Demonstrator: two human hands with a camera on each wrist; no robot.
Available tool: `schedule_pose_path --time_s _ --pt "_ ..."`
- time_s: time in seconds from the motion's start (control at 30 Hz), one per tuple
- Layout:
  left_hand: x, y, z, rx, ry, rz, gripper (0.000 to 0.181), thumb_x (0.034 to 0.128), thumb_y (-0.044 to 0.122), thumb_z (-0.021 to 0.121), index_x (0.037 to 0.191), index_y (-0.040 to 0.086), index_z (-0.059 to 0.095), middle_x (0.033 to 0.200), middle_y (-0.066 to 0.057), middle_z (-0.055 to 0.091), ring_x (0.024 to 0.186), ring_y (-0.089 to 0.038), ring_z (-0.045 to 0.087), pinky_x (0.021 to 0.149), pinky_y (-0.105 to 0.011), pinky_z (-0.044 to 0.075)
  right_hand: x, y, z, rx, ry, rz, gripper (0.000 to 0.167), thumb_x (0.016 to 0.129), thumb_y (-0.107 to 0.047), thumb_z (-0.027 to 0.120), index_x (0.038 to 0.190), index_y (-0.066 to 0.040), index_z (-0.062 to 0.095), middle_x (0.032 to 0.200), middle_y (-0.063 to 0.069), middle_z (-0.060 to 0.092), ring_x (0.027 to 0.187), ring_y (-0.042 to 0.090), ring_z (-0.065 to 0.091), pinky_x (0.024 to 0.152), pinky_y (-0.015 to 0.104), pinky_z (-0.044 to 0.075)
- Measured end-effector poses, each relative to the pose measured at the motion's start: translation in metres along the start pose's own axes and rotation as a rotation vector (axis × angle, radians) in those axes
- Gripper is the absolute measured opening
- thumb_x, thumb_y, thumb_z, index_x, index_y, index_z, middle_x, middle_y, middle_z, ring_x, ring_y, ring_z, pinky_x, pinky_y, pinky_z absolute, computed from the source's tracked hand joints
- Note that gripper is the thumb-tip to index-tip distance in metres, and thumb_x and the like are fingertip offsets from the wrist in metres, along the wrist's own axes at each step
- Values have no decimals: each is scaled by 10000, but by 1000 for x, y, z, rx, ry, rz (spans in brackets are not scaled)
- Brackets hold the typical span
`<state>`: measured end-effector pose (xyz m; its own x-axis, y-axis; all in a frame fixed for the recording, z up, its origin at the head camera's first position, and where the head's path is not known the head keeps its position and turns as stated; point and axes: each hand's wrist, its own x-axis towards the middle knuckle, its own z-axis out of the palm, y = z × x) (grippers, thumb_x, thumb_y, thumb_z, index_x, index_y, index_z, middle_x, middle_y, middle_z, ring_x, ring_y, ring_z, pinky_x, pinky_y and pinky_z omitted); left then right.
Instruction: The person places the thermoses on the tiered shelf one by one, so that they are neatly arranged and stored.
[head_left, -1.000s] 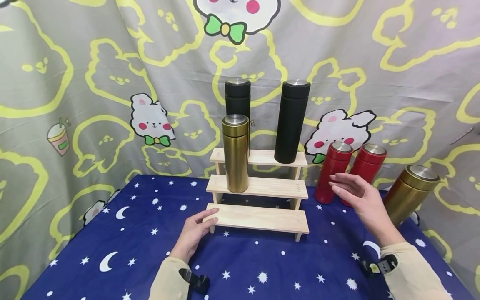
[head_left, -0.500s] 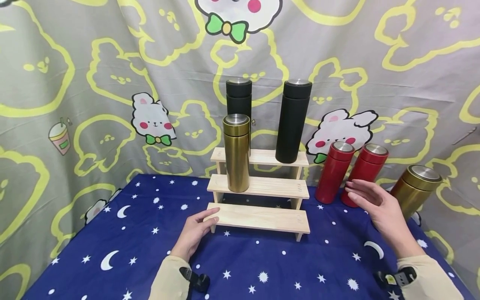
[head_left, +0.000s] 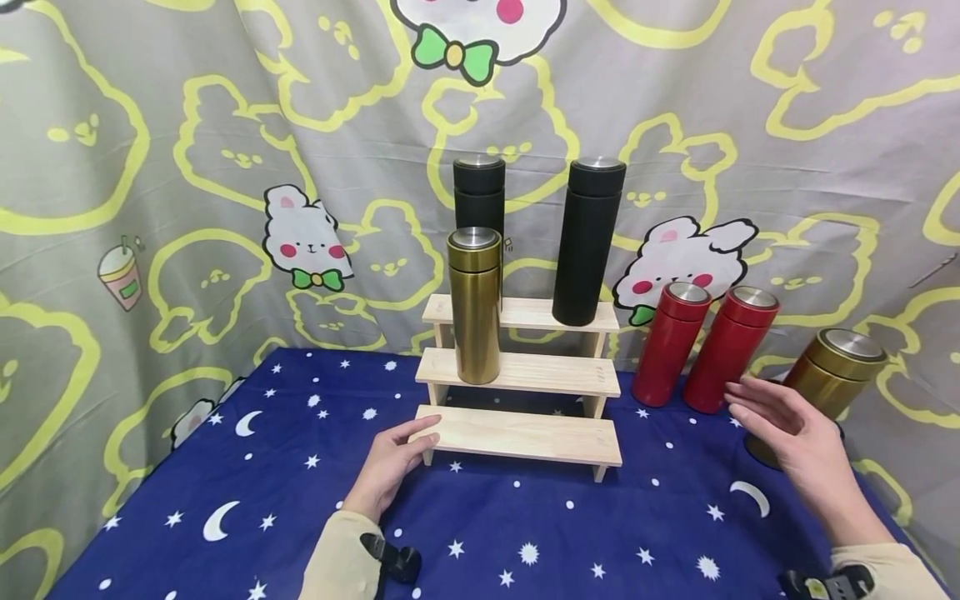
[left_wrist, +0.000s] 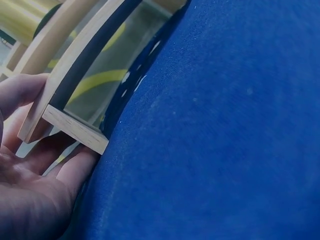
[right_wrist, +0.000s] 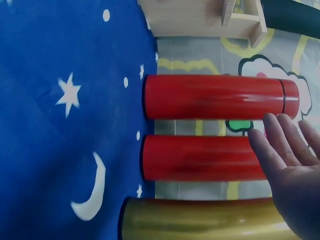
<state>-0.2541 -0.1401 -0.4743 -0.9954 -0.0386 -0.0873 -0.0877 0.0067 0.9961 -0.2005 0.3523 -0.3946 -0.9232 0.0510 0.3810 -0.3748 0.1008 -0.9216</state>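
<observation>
My left hand (head_left: 392, 467) grips the left end of the lowest board of a three-step wooden display stand (head_left: 525, 433). In the left wrist view its thumb lies on the board, with fingers around the end and leg. Out at the right, my right hand (head_left: 810, 454) is held with fingers extended, holding nothing. Just behind it stands a gold thermos flask (head_left: 836, 367), partly covered by that hand. Two red thermos flasks (head_left: 671, 346) stand between hand and stand. The right wrist view shows the nearer red flask (right_wrist: 200, 157) partly behind the fingers.
Another gold flask (head_left: 475, 312) stands on the middle step, left side. Two black flasks (head_left: 588, 242) stand on the top step, the left one partly behind the gold. Blue star-printed cloth (head_left: 540, 533) covers the table; a patterned curtain (head_left: 360, 142) hangs behind.
My right hand has moved rightward and slightly down, from in front of the red flasks to in front of the right gold flask. The left hand keeps its hold on the stand.
</observation>
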Motion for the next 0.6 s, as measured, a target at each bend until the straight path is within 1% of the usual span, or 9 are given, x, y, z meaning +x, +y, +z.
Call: schedule_pose_path --time_s 0.1,0.2,0.33,0.47,0.53,0.6 --pt "1 0 0 -9 -1 0 361 853 125 767 1199 42 709 1365 -218 521 1035 -235 617 859 -348 494 -3 1 -5 56 1 -21 440 941 102 572 1361 -18 518 1216 -27 668 1061 62 635 827 141 464" --pt "1 0 0 -11 3 -3 360 849 119 769 1195 37 710 1352 -218 531 1011 -223 624 839 -331 499 -7 3 -10 88 -1 -31 440 936 133 553 1347 -23 533 1207 -22 673 1052 65 640 832 142 462" --pt "1 -1 -1 -8 11 -6 357 846 114 770 1190 38 713 1335 -206 547 975 -204 626 803 -305 499 -12 5 -15 78 21 -33 439 929 141 557 1319 -60 570 1185 -32 684 1036 51 643 831 127 454" --pt "1 -1 0 -12 13 -6 355 846 113 770 1189 39 714 1336 -203 547 971 -200 624 794 -302 496 -17 7 -22 76 52 -50 423 919 155 562 1307 -12 560 1165 -19 694 1033 51 644 834 121 448" --pt "1 -1 0 -16 11 -6 356 848 113 769 1191 37 712 1344 -207 540 983 -202 625 806 -307 498 -20 7 -25 31 96 -42 404 914 135 589 1297 8 559 1133 -39 704 1012 33 646 824 108 442" --pt "1 -1 0 -17 9 -6 357 848 114 768 1192 36 711 1346 -209 537 984 -202 626 810 -308 499 -22 7 -29 -65 162 -17 389 910 89 630 1278 -27 583 1082 -90 709 981 -4 641 808 82 422"
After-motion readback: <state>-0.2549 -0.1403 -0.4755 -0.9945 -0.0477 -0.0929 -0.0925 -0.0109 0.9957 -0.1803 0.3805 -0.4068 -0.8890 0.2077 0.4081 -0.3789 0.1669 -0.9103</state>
